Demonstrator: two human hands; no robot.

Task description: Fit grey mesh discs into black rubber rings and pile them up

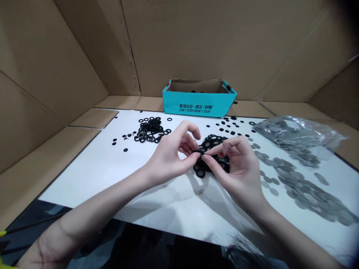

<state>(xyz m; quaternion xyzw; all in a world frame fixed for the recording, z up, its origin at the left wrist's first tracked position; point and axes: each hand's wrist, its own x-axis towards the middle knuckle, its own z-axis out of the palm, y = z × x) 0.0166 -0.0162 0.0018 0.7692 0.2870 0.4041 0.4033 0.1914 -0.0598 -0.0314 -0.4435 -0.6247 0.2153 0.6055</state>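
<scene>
On the white table [84, 179] I see my left hand [168, 158] pinching a black washer [197, 152] at the edge of a black washer heap [215, 144], my right hand [238, 172] curled just beside it, its grasp unclear to me, and farther out grey metal washers [305, 186] and a teal cardboard box [199, 104].

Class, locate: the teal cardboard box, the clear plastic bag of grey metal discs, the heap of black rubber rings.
Teal cardboard box [196, 104]: head view, printed front wall.
Clear plastic bag [291, 136]: head view, its middle.
Black ring heap [213, 144]: head view, top of heap.
</scene>
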